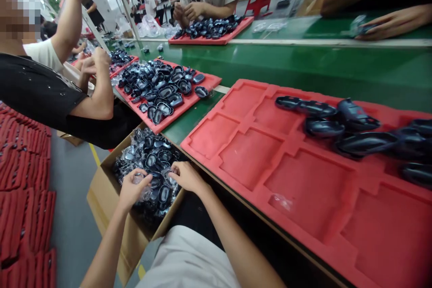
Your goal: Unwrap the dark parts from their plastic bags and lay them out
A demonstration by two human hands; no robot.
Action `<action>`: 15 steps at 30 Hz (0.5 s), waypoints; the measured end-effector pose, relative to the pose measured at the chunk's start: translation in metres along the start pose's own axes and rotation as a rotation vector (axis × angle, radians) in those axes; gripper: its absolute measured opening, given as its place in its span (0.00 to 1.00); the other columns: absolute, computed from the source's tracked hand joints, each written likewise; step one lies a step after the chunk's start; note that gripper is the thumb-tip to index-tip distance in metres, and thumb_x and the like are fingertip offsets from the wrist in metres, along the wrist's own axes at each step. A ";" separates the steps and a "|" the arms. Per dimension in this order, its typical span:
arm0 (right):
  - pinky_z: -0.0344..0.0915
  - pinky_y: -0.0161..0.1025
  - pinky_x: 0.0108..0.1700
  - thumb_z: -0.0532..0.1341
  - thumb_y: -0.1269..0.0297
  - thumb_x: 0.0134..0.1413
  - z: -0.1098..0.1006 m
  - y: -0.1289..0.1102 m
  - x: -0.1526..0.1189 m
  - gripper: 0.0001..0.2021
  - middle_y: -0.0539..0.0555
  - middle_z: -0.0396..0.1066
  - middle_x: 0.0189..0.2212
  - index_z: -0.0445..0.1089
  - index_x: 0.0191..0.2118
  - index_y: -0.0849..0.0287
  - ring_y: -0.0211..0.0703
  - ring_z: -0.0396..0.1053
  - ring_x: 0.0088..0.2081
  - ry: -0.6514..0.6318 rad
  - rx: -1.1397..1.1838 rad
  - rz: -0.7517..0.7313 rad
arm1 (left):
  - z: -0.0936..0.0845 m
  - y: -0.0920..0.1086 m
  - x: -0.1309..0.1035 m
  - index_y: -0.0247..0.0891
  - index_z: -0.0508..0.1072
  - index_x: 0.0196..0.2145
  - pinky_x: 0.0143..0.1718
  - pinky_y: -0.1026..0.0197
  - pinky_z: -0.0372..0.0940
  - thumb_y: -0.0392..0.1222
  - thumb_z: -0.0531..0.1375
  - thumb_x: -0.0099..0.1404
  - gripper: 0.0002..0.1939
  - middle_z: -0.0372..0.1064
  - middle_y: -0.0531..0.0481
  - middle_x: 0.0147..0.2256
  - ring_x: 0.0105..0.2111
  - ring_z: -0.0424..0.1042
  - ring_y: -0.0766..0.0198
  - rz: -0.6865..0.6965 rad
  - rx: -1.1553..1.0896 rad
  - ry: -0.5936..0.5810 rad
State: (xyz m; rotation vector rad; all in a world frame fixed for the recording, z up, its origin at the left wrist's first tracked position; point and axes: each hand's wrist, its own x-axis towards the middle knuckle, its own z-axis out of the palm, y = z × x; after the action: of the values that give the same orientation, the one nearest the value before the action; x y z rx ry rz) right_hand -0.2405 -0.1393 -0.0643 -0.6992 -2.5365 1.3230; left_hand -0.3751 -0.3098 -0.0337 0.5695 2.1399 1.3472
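My left hand is over an open cardboard box, its thumb and fingers closed on thin clear plastic that looks like a bag. Across from it, my right hand pinches another bit of clear plastic bag at the box's right side. Whether both hands hold the same bag, I cannot tell. Beneath them the box is filled with dark blue oval plastic shells, many wrapped in clear film.
Right of the box, a red foam tray with moulded recesses carries several dark shells. Another red tray heaped with shells lies ahead on the green conveyor belt. Co-workers sit left and opposite. Red trays are stacked on the left.
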 end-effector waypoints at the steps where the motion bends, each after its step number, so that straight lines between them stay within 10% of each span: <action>1: 0.64 0.33 0.37 0.65 0.69 0.59 -0.002 -0.003 0.000 0.05 0.52 0.75 0.29 0.70 0.32 0.60 0.39 0.73 0.33 0.002 0.045 -0.022 | 0.000 0.003 0.000 0.36 0.76 0.35 0.23 0.66 0.61 0.56 0.72 0.49 0.23 0.73 0.51 0.20 0.20 0.69 0.64 0.000 0.017 -0.032; 10: 0.48 0.35 0.28 0.60 0.49 0.63 0.005 -0.015 -0.006 0.25 0.44 0.50 0.18 0.53 0.21 0.57 0.33 0.51 0.23 0.127 0.541 -0.261 | 0.020 0.019 -0.001 0.34 0.74 0.25 0.24 0.67 0.56 0.52 0.68 0.56 0.17 0.68 0.53 0.20 0.21 0.62 0.69 0.157 0.067 -0.215; 15: 0.50 0.35 0.22 0.52 0.31 0.61 0.010 -0.009 -0.003 0.31 0.44 0.52 0.16 0.54 0.21 0.54 0.34 0.50 0.17 0.087 0.774 -0.202 | 0.030 0.024 -0.004 0.33 0.76 0.29 0.27 0.65 0.62 0.55 0.66 0.56 0.19 0.72 0.49 0.25 0.24 0.67 0.65 0.177 -0.045 -0.281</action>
State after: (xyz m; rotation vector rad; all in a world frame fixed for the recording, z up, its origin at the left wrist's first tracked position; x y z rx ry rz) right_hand -0.2446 -0.1524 -0.0631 -0.3115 -1.7320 1.9363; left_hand -0.3515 -0.2820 -0.0216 0.8912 1.8632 1.3157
